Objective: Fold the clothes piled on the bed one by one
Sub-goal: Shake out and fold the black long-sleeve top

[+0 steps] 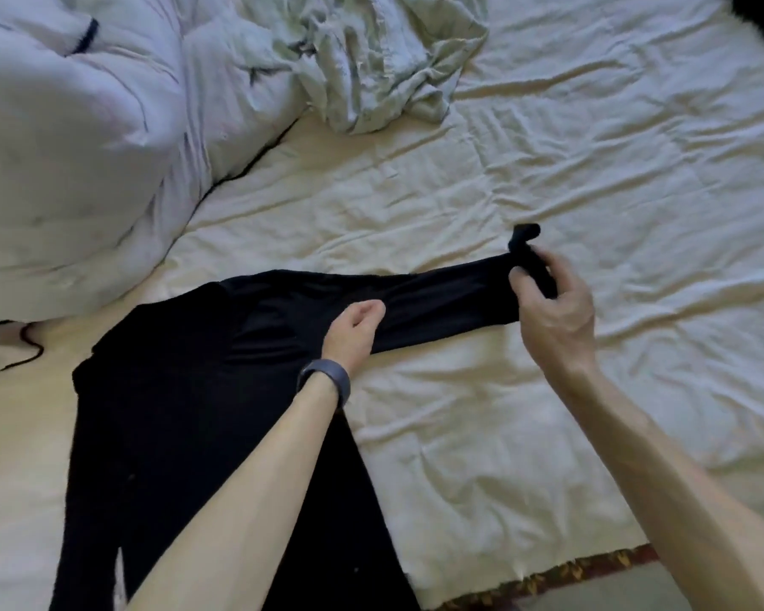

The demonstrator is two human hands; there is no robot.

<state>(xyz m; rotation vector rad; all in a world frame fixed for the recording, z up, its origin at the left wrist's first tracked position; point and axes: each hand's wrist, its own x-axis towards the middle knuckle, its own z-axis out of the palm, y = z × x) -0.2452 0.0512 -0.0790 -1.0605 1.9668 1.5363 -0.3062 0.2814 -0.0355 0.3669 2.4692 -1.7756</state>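
The black long-sleeved stretchy garment [186, 390] is lying on the cream bedsheet [548, 169], 1 sleeve [437, 302] stretching out rightward. The right hand [552, 310] is pinching the cuff [525, 238] (the far end). The left hand [356, 332] is resting curled mid-sleeve, its grip unclear.

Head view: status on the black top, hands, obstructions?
Right hand pinches the cuff; left hand rests on the sleeve, grip unclear. Black top flat on the bed, sleeve stretched out, unfolded. Green cloth crumpled far off, clear.
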